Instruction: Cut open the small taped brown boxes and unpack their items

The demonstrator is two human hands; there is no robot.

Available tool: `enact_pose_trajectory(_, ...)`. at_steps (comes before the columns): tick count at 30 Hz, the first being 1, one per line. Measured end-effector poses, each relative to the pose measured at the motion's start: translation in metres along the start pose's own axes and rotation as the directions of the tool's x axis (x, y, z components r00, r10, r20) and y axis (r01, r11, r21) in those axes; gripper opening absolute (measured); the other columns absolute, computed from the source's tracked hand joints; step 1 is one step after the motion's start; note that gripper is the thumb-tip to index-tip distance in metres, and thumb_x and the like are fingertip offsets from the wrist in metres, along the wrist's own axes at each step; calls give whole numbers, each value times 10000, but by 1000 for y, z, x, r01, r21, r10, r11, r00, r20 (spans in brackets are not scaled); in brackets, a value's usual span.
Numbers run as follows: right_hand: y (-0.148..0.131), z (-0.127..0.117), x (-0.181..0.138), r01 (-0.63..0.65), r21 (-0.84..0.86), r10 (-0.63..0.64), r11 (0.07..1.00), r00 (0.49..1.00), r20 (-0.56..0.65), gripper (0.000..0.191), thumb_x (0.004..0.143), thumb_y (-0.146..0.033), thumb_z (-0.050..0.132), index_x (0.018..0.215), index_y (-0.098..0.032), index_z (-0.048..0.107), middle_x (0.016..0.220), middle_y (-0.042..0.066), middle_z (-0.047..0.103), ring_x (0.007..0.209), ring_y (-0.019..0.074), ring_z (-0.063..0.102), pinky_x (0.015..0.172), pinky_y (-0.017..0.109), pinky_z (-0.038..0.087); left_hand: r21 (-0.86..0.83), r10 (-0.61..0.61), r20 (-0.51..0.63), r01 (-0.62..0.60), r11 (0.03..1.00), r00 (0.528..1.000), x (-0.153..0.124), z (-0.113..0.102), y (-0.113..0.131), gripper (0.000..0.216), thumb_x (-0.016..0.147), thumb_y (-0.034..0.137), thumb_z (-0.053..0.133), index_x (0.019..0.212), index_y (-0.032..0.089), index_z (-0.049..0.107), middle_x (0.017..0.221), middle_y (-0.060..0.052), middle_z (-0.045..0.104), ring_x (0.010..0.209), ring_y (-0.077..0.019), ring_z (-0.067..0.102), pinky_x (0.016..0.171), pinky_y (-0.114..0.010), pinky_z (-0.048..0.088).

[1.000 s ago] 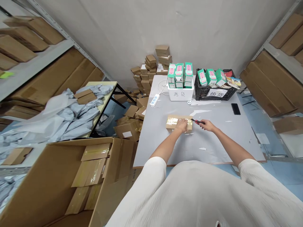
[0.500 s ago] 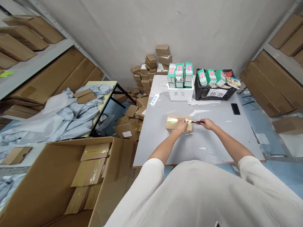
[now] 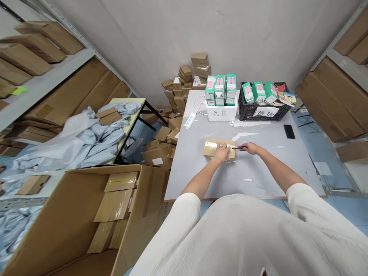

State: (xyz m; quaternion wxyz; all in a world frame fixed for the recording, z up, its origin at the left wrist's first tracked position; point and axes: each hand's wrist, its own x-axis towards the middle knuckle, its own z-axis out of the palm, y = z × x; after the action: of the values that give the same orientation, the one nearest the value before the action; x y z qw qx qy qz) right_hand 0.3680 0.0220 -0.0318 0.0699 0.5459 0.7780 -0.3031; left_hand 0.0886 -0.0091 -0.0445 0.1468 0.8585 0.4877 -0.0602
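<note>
A small cardboard box [image 3: 209, 148] sealed with shiny tape lies on the grey table [image 3: 195, 180] before me. My left hand [image 3: 222, 152] holds it down from above, fingers and thumb on its top near the right half. My right hand [image 3: 252, 148] is closed around a red and black utility knife [image 3: 239, 148], whose tip reaches the box's right end. The palm side of both hands is hidden.
Behind the box stand a white bin [image 3: 221, 114] of green boxes and a black crate [image 3: 260, 113]. A power strip [image 3: 190, 120] and a phone [image 3: 289, 131] lie on the table. At my left is a large open carton [image 3: 143, 214] with taped boxes inside.
The view has shifted slightly, so everything sits a little farther right. Both hands stay at the box; the knife remains at its right end.
</note>
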Motion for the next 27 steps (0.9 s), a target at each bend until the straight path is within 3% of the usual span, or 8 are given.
enact_pose_trajectory(4,10,8,-14,-56,284,19,957,991,131,392,1002,-519,567,1176,-242,783,927,32,764,769,196,619,690,285,458,-4,2,-5,-2,1000,1000,-1,-3,0,637,867,396,864,1426,255,593,1418,-136,603,1208,-321,688,1349,-541,144)
enact_pose_trajectory(8,12,26,-31,-84,402,4,912,981,194,396,933,-600,636,1052,-244,765,854,5,722,683,164,561,613,267,417,-29,-8,-14,8,1000,1000,1,-6,1,619,868,377,870,1408,256,594,1419,-135,593,1185,-315,701,1340,-538,167)
enact_pose_trajectory(13,14,44,-44,-120,493,138,862,990,1,308,950,-524,620,966,-228,706,892,25,753,773,186,640,698,275,491,-47,23,-7,-23,999,1000,-2,-9,0,658,851,362,873,1421,218,578,1429,-160,589,1268,-332,658,1336,-536,185)
enact_pose_trajectory(16,16,47,-48,-123,578,202,807,977,-74,281,973,-490,611,1055,-231,681,935,34,790,797,190,693,748,282,532,-102,32,-40,-35,994,999,-6,-8,-2,765,869,384,838,1535,234,493,1446,-158,588,1371,-349,585,1308,-531,255)
enact_pose_trajectory(18,15,46,-51,-112,611,208,784,974,-88,305,1000,-484,591,1163,-236,661,944,31,802,779,186,704,743,283,543,-141,29,-89,-42,989,996,-7,-8,-4,699,953,373,730,1582,248,451,1486,-156,568,1369,-326,579,1273,-494,321)
enact_pose_trajectory(22,2,41,-56,-60,543,170,837,973,-156,397,1076,-507,482,1292,-235,674,965,40,806,888,217,720,822,318,562,-164,-49,-153,23,986,987,0,-12,-7,488,1063,241,480,1551,246,507,1549,-163,533,1347,-302,581,1164,-433,429)
enact_pose_trajectory(27,-18,33,-62,16,285,53,958,972,-230,430,1108,-453,458,1411,-284,711,1226,78,783,1137,272,704,990,376,545,-141,-102,-154,80,987,983,12,-14,-11,656,1011,172,534,1642,285,398,1618,-152,513,1528,-315,428,1249,-481,332)
